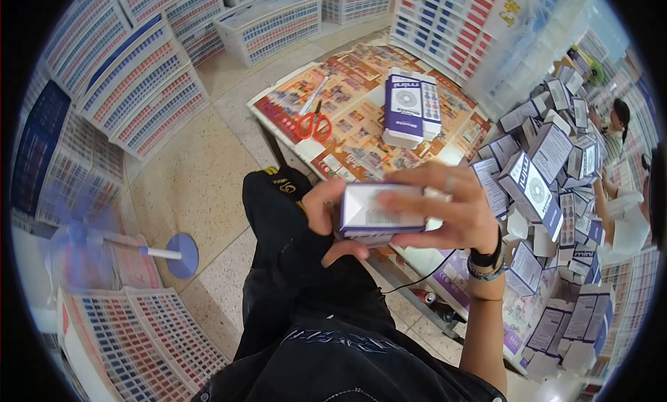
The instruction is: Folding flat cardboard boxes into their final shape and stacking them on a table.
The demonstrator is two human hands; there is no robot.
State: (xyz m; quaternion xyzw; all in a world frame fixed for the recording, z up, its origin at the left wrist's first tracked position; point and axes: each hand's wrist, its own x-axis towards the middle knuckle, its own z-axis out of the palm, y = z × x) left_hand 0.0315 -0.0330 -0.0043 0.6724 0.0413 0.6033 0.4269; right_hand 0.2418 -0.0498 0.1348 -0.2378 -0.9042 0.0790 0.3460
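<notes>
Above my lap I hold a small white and purple cardboard box [358,202] between both hands. My left hand [325,211] grips its left end, with fingers at the side and below. The fingers of my right hand [455,204] lie across the white upper face, slightly blurred, and its thumb presses the lower right edge. What is inside the box cannot be seen. Just beyond, two similar purple and white boxes [410,107] lie side by side on the table. Red-handled scissors [314,124] rest nearer the table's left edge.
The table [354,141] has a patterned orange cover. A heap of purple and white boxes [538,169] covers its right side. Slatted plastic crates [267,30] stand behind and at left. A blue fan [76,235] is at lower left. Other people [615,128] are at far right.
</notes>
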